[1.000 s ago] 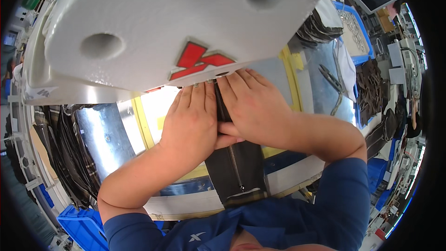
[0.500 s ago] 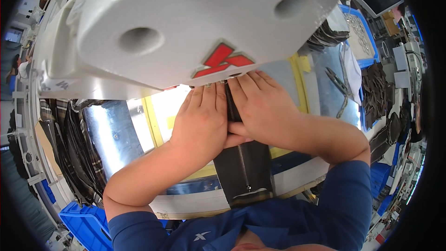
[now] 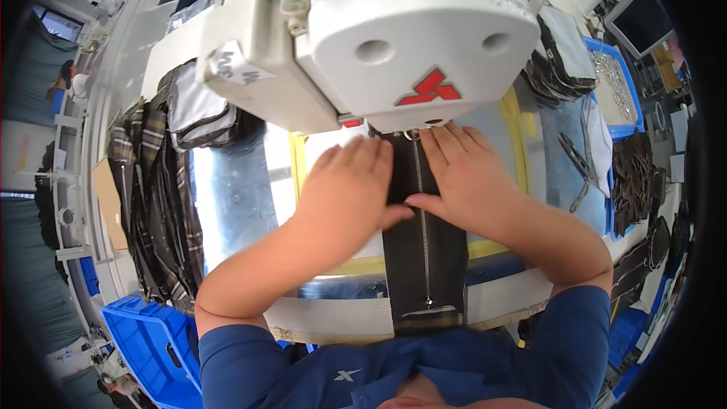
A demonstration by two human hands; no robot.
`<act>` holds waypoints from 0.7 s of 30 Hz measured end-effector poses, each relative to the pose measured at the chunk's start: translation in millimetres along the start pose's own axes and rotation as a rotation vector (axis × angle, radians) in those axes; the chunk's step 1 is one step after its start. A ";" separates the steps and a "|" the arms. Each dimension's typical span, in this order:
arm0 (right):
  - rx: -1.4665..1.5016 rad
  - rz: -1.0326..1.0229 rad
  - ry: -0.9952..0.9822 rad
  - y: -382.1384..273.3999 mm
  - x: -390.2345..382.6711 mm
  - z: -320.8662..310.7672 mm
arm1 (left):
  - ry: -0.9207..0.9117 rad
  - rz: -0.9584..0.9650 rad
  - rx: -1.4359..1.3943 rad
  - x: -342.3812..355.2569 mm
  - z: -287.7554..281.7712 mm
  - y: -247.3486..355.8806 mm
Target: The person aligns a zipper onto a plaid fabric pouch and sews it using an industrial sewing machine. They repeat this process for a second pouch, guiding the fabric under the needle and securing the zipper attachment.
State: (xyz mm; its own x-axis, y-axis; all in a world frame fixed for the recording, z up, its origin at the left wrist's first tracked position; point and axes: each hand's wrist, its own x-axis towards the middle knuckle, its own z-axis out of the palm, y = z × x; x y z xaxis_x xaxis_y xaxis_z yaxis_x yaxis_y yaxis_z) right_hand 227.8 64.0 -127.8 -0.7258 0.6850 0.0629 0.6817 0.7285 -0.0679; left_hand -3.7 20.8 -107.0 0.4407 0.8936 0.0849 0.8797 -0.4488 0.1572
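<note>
A long black fabric strip with a metal zipper (image 3: 405, 276) down its length runs from my chest to beneath the head of a white sewing machine (image 3: 469, 19). My left hand (image 3: 344, 185) lies palm down along the strip's left edge, fingers stretched toward the machine. On the other side of the zipper teeth, my right hand (image 3: 478, 185) presses flat on the strip's right edge, fingers pointing forward. Both thumbs reach inward over the fabric, their tips close together near the zipper. The zipper's slider sits at the near end. The machine head hides the strip's far end.
Dark and plaid fabric pieces (image 3: 159, 204) are piled at left, beside a blue crate (image 3: 148, 348). On the right lie pliers-like cutters (image 3: 577, 160), brown pieces (image 3: 632, 182) and a blue tray (image 3: 636, 110) of small metal parts. Yellow tape (image 3: 515, 132) marks the table.
My view has shifted, showing more of the machine and table. The hands have spread slightly apart, uncovering more of the strip. The overlapping thumbs have separated a little.
</note>
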 end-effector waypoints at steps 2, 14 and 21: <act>-0.014 -0.006 -0.005 3.5 -3.2 -0.2 | 0.058 -0.059 0.085 -6.6 -13.4 -25.6; 0.050 -0.085 0.110 6.5 -3.2 2.0 | 0.892 -0.331 0.250 -65.7 -43.4 -149.4; 1.360 0.076 -0.232 -9.7 -7.0 -31.7 | 0.589 0.427 0.025 -124.5 -5.6 -6.1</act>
State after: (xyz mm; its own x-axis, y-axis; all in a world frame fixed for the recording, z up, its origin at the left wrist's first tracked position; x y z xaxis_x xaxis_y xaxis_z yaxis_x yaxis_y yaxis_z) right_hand 229.1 52.3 -96.0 -0.7811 0.6082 -0.1414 0.1917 0.0180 -0.9813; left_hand -64.9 -87.7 -113.0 0.5838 0.4861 0.6503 0.6590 -0.7516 -0.0297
